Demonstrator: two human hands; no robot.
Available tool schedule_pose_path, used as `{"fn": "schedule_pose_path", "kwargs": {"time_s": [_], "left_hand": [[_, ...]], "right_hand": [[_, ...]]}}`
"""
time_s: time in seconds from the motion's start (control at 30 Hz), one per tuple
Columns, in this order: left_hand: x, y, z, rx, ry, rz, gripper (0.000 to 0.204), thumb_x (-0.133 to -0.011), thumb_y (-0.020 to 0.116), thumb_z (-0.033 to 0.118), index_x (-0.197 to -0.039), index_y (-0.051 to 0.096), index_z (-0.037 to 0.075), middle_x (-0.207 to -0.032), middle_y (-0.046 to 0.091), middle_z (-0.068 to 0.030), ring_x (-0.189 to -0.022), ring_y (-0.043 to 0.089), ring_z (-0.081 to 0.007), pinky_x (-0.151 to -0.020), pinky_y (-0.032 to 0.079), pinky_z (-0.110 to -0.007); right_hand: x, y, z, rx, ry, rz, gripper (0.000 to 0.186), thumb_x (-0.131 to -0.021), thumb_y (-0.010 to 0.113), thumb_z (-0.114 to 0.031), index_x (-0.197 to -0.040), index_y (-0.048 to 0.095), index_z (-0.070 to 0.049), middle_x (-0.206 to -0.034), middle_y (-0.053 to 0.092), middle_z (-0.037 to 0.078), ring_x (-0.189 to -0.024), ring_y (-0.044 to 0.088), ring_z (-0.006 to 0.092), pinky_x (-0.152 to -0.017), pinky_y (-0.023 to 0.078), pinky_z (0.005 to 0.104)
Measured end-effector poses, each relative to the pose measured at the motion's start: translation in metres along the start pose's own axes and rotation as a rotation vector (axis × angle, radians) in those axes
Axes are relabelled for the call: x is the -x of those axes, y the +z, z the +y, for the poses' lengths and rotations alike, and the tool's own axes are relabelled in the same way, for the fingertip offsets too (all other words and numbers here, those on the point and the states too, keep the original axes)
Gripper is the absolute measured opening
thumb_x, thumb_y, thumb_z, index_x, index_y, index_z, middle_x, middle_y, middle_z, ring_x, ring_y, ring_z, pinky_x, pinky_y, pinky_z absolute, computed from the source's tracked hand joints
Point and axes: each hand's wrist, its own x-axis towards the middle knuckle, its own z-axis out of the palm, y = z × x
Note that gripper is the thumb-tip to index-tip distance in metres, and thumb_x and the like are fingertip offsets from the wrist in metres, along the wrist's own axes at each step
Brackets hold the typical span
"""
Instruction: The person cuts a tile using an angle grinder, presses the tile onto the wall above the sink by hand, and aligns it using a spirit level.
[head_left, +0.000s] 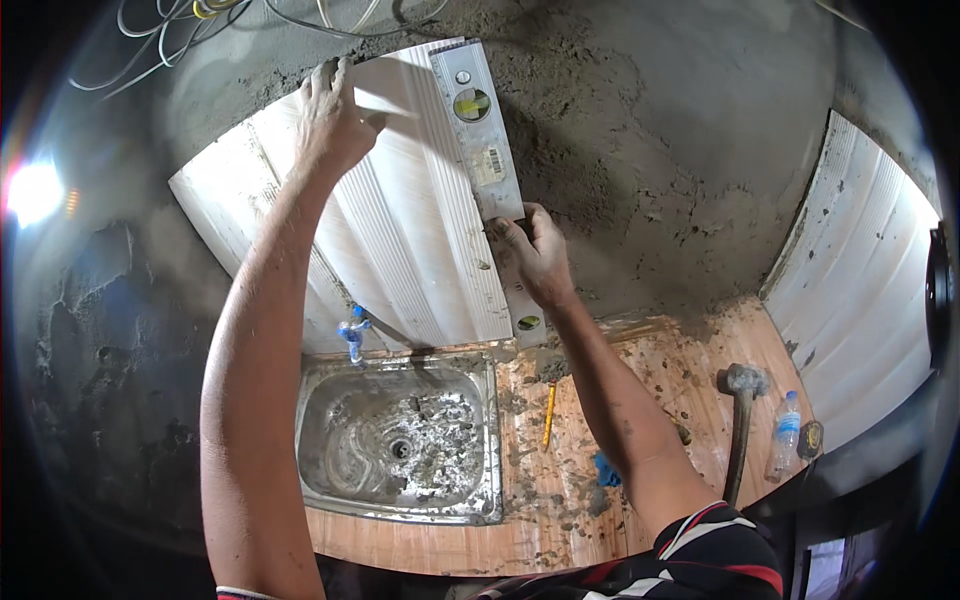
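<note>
My left hand (335, 120) is at the top edge of a white ribbed wall tile (390, 220), its fingers resting over that edge. My right hand (535, 255) grips a silver spirit level (486, 166), which stands upright along the tiles' right edge against the wall. Wet grey mortar (620, 170) covers the wall right of the level. Below the tiles are a blue-and-silver tap (352, 338) and a steel sink (315, 430) smeared with mortar.
On the mortar-spattered wooden counter (590, 540) lie a yellow pencil (550, 413), a hammer (742, 425), a plastic bottle (785, 440), a tape measure (811, 440) and a blue item (606, 470). More tiles (860, 280) line the right wall. Cables (170, 50) hang top left; a bright lamp (35, 193) shines at left.
</note>
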Motion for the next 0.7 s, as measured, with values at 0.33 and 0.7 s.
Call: {"fn": "schedule_pose_path", "kwargs": {"time_s": [0.33,0.7], "left_hand": [[0.136,-0.053,0.09,1.819,-0.866,-0.166,0.061,-0.104,0.053,0.052,-0.132,0.058,-0.003,-0.117,0.067,-0.0151,-0.107,0.064,-0.022,-0.092,0.053,-0.04],[0.197,-0.114,0.098,1.592,-0.823,-0.327,0.041,-0.091,0.078,0.029,-0.117,0.065,0.0,-0.1,0.072,-0.011,-0.096,0.069,-0.0195,-0.086,0.055,-0.036]], "right_hand": [[0.064,0.025,-0.033,-0.05,-0.007,-0.053,0.032,-0.098,0.071,-0.02,-0.116,0.06,0.004,-0.096,0.072,0.019,-0.086,0.069,0.0216,-0.076,0.055,0.0352],[0.129,0.058,-0.091,-0.287,0.145,-0.169,0.024,-0.1,0.069,-0.018,-0.114,0.064,0.001,-0.095,0.071,0.007,-0.087,0.064,0.0126,-0.08,0.053,0.0306]]}}
